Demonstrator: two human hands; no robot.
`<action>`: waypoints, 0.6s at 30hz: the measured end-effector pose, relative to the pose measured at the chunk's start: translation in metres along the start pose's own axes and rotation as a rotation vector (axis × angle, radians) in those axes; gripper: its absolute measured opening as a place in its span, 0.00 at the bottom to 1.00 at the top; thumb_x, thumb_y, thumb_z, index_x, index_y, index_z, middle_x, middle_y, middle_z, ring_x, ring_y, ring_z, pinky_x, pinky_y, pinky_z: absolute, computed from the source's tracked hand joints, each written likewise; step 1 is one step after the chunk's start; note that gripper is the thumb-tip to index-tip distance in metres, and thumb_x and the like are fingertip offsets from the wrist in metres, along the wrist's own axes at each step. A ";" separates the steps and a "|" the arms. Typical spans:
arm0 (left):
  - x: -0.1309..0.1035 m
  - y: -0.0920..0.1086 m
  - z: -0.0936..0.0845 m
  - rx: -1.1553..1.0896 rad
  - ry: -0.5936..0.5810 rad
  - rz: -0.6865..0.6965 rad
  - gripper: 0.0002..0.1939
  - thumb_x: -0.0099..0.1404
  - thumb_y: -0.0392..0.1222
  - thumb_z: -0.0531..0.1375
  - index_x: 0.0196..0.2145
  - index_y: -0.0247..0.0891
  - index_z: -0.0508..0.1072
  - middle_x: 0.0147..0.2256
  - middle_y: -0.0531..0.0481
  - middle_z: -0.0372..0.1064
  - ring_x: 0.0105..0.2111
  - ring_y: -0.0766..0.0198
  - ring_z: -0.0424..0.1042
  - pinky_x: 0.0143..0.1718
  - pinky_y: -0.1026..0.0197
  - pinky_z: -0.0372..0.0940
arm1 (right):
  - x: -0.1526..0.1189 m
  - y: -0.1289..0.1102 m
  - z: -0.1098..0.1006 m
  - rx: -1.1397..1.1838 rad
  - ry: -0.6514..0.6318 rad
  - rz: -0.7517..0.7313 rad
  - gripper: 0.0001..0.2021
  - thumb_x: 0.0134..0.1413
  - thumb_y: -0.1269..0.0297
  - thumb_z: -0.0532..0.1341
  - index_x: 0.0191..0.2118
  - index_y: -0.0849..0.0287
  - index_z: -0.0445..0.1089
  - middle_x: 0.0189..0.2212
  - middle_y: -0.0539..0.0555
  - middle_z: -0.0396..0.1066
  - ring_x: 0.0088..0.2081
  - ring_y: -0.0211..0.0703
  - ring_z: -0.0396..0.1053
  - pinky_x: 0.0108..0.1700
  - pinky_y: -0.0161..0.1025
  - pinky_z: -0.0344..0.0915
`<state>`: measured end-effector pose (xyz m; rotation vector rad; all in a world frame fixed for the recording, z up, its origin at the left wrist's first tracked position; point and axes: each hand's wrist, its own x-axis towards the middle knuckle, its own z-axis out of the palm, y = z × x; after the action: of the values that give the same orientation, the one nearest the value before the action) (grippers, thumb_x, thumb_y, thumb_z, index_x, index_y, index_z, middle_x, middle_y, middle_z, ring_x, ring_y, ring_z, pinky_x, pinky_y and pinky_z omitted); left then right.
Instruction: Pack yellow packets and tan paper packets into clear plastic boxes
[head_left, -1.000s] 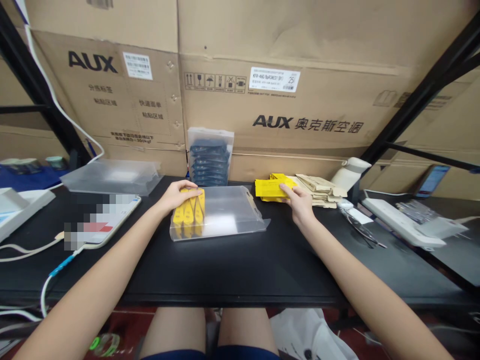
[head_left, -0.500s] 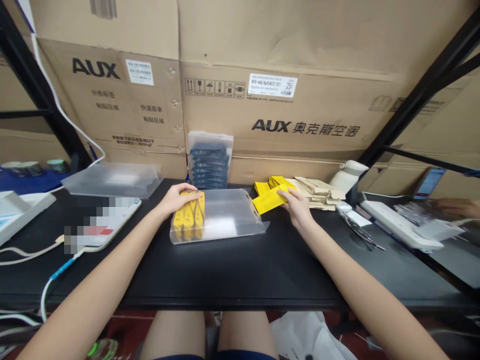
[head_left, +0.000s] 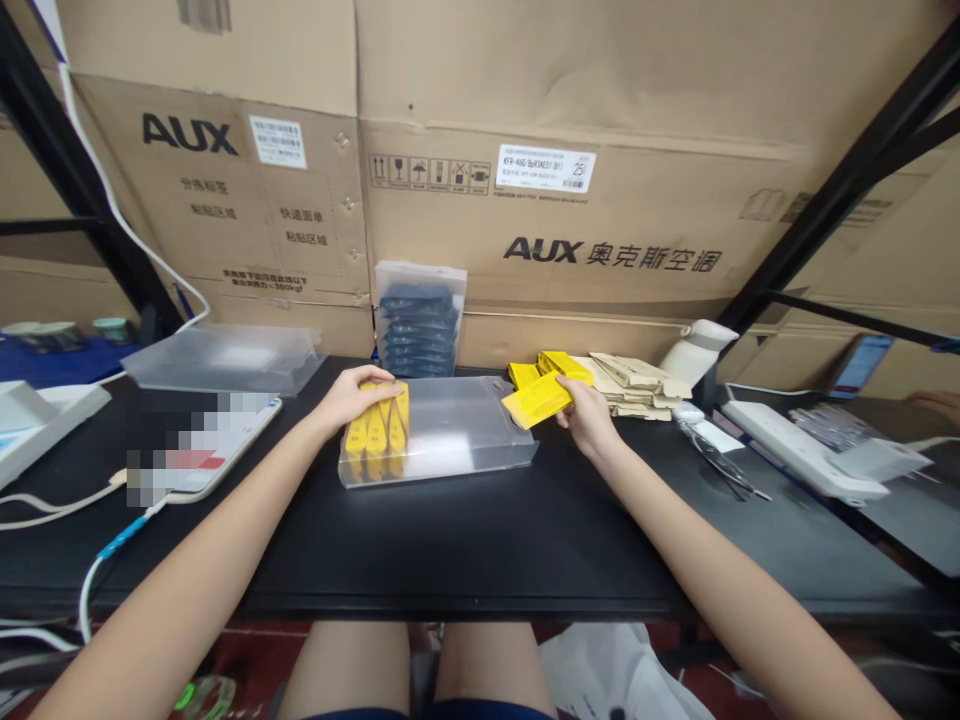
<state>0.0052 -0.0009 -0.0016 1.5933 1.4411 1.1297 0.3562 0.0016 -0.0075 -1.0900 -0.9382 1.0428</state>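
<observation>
A clear plastic box (head_left: 469, 425) lies on the black table with its open end to the right. Several yellow packets (head_left: 375, 435) stand side by side in its left end. My left hand (head_left: 352, 398) is closed around the far left corner of the box, with fingers over its top. A flat yellow packet (head_left: 538, 402) is pinched in my right hand (head_left: 589, 415), its left tip at the box's open end. More yellow packets (head_left: 559, 366) lie just behind that hand, beside a stack of beige packets (head_left: 637, 385).
A second clear box (head_left: 225, 358) and a phone (head_left: 225, 450) with cables are on the left. A bag of dark blue packets (head_left: 418, 325) stands against the cardboard. To the right are a white bottle (head_left: 697, 355), glasses (head_left: 720, 458) and a power strip (head_left: 802, 450).
My right hand has moved slightly left and toward me, bringing the yellow packet to the box's open end. My left hand stays on the box.
</observation>
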 end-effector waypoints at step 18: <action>-0.004 0.005 0.002 -0.025 -0.017 -0.008 0.24 0.44 0.55 0.68 0.35 0.36 0.75 0.34 0.48 0.73 0.35 0.57 0.72 0.37 0.58 0.64 | -0.016 0.001 0.004 0.105 -0.563 0.268 0.10 0.39 0.73 0.68 0.32 0.57 0.72 0.37 0.49 0.76 0.38 0.35 0.73 0.45 0.34 0.69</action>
<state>0.0086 -0.0059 0.0020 1.5749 1.4157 1.1236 0.3480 -0.0124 -0.0086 -0.8600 -1.1811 1.6542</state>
